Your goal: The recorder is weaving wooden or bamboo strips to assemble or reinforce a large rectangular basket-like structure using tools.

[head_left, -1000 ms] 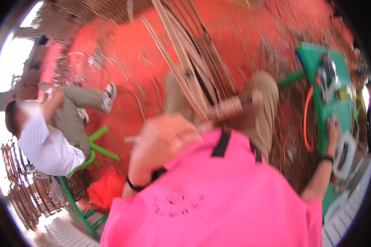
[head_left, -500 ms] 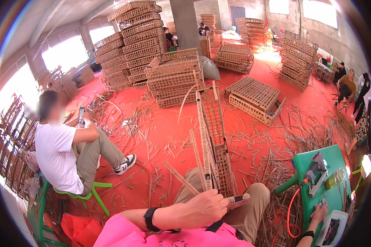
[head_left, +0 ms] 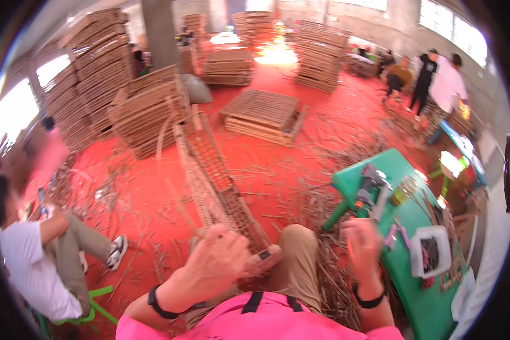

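A long, narrow woven wicker basket (head_left: 212,164) leans across my lap and points away from me. My left hand (head_left: 218,255) is closed around its near end, beside a loose cane strip. My right hand (head_left: 361,241) hangs in the air between my knee and the green table (head_left: 345,175), its fingers smeared by motion. Whether it holds anything cannot be made out. Nearest to it on the table lies a pink-handled hand tool (head_left: 399,235). A pneumatic gun (head_left: 371,181) rests farther up the tabletop.
A yellowish glass jar (head_left: 405,190) and a white plastic box (head_left: 419,258) of dark pieces stand on the table. Cane scraps litter the red floor (head_left: 266,181). A person (head_left: 34,260) sits at left with a phone. Wicker baskets (head_left: 260,113) lie ahead, with tall stacks (head_left: 102,62) behind.
The view has turned right. My right hand has come back from the table beside the white box toward my knee. My left hand stays on the basket.
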A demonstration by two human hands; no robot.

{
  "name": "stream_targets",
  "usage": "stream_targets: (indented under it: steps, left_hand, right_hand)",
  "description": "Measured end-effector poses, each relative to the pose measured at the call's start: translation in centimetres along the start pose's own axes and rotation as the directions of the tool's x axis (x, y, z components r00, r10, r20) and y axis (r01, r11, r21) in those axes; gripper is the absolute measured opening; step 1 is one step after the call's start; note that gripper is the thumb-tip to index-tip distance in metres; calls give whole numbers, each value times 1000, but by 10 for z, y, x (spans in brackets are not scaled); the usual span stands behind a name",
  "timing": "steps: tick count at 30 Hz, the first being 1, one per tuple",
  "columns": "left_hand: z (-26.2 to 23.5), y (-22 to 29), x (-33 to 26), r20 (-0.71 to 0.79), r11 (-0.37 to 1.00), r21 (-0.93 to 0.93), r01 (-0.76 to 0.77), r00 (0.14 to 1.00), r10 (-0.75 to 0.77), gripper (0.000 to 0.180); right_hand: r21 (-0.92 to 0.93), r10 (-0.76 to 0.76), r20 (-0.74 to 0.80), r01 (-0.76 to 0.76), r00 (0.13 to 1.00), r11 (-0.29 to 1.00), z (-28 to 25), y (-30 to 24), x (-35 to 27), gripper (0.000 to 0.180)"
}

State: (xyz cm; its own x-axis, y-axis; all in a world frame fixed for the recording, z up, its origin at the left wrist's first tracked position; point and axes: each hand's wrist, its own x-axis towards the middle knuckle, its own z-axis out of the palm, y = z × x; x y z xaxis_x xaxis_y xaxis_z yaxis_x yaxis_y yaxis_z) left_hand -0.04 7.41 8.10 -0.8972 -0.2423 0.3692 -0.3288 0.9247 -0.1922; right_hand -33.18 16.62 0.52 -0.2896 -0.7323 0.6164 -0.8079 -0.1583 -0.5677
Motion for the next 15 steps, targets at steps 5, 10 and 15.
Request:
stream_targets:
  steps: [5,10,15]
  left_hand:
    - [-17,1,3,36,979,190,73,996,-81,12]
    - [-30,-5,-9,-73,977,186,107,993,-95,14]
    - [-29,-19,-16,-208,967,133,218,960,-187,18]
  right_hand:
    - [418,-381,316,233,869,878,70,-100,-4,39]
    - [519,-356,387,118,851,846,123,-125,-13,34]
    - [602,-403,458,57,793,796,146,-128,-17,19]
